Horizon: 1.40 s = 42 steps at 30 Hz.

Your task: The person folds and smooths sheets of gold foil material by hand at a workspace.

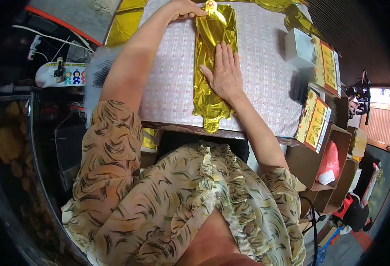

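Note:
A long piece of shiny gold foil (206, 95) lies lengthwise down the middle of the cloth-covered table (168, 97), its lobed near end at the front edge. My right hand (226, 71) rests flat on the middle of the foil, fingers stretched out and thumb apart. At the foil's far end, my left hand (186, 9) reaches in from the left with its fingers bent and the forefinger touching the foil's edge. Whether those fingers pinch anything is too small to tell. A small red and white mark shows on the far tip of the foil.
A white box-shaped stack (299, 48) stands at the right, with a dark object (299, 88) nearer me. Two boxes with "FALL" labels (315, 122) line the right edge. More gold foil (126, 24) lies at the far left corner. Open cardboard boxes (308, 166) are right of the table.

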Each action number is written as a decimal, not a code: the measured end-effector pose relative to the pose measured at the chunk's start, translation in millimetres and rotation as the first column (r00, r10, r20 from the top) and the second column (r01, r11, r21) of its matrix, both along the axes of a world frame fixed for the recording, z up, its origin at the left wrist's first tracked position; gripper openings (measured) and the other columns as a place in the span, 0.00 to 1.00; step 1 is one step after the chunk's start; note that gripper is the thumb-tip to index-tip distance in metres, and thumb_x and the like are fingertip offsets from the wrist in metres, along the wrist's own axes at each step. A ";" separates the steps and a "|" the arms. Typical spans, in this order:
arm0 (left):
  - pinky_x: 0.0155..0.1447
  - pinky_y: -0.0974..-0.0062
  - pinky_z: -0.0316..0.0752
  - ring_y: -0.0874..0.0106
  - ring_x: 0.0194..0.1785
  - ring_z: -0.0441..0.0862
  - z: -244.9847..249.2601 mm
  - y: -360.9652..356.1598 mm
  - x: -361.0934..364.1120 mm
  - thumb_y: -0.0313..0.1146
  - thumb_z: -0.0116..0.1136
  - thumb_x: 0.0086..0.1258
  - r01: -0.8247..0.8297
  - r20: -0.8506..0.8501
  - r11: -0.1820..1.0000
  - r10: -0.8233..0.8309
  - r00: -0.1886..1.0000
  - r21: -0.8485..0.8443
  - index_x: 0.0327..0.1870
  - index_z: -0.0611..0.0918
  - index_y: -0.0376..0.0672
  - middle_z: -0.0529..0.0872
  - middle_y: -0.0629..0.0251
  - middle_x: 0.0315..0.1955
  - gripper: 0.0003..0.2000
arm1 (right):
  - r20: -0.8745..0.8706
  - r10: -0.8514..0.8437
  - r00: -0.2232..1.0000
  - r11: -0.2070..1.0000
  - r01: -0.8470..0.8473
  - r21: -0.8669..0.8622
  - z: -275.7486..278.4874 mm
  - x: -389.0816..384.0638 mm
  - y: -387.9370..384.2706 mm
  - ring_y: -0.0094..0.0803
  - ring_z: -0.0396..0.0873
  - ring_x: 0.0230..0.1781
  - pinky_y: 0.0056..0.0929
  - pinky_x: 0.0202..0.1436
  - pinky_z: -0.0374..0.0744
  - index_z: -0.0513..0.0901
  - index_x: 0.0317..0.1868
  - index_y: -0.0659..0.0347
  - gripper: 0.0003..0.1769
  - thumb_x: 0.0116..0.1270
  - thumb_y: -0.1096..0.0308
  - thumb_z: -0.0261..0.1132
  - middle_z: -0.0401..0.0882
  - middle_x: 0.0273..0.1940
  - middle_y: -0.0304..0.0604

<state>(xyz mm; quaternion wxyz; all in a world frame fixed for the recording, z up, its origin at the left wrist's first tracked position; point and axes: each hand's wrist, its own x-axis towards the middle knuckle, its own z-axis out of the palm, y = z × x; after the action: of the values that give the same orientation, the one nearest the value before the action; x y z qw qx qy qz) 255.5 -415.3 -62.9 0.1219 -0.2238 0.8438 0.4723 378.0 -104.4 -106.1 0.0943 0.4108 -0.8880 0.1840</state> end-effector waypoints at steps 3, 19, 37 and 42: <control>0.24 0.73 0.69 0.74 0.17 0.73 9.2 7.5 2.9 0.37 0.82 0.53 0.067 -0.043 0.995 -0.070 0.997 -0.074 0.22 0.88 0.40 0.82 0.69 0.16 0.13 | 0.020 -0.004 1.000 1.000 0.004 0.009 1.1 0.3 0.0 0.56 0.52 0.84 0.53 0.85 0.50 0.55 0.81 0.75 0.51 0.79 0.35 0.52 0.54 0.82 0.64; 0.33 0.83 0.81 0.78 0.29 0.84 10.8 15.3 12.1 0.27 0.71 0.70 0.000 -0.088 0.856 0.053 0.995 0.516 0.37 0.89 0.40 0.89 0.68 0.29 0.02 | 0.029 -0.013 0.999 1.000 0.013 0.006 2.9 0.9 0.2 0.54 0.50 0.85 0.51 0.86 0.49 0.53 0.81 0.75 0.51 0.79 0.35 0.52 0.52 0.83 0.64; 0.39 0.86 0.76 0.84 0.38 0.83 11.9 34.1 10.3 0.33 0.70 0.74 0.079 -0.123 0.792 -0.005 0.992 0.605 0.54 0.88 0.43 0.90 0.72 0.40 0.11 | 0.062 -0.002 0.998 0.996 0.008 -0.091 6.6 0.2 0.5 0.54 0.53 0.84 0.53 0.85 0.53 0.51 0.82 0.73 0.52 0.78 0.38 0.57 0.51 0.83 0.62; 0.39 0.82 0.78 0.82 0.38 0.84 -10.8 19.4 -1.4 0.25 0.70 0.71 0.165 -0.201 0.810 -0.060 0.978 0.563 0.53 0.88 0.42 0.91 0.69 0.42 0.12 | 0.062 0.002 0.998 0.998 0.003 -0.069 5.6 -0.2 0.5 0.53 0.52 0.84 0.53 0.85 0.52 0.51 0.83 0.69 0.49 0.80 0.39 0.55 0.53 0.83 0.60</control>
<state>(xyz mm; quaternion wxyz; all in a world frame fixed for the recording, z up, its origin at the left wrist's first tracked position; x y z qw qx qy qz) 254.1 -395.9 -73.7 0.1378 -0.0839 0.6805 0.7148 377.8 -103.9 -100.5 0.0808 0.4011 -0.8837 0.2271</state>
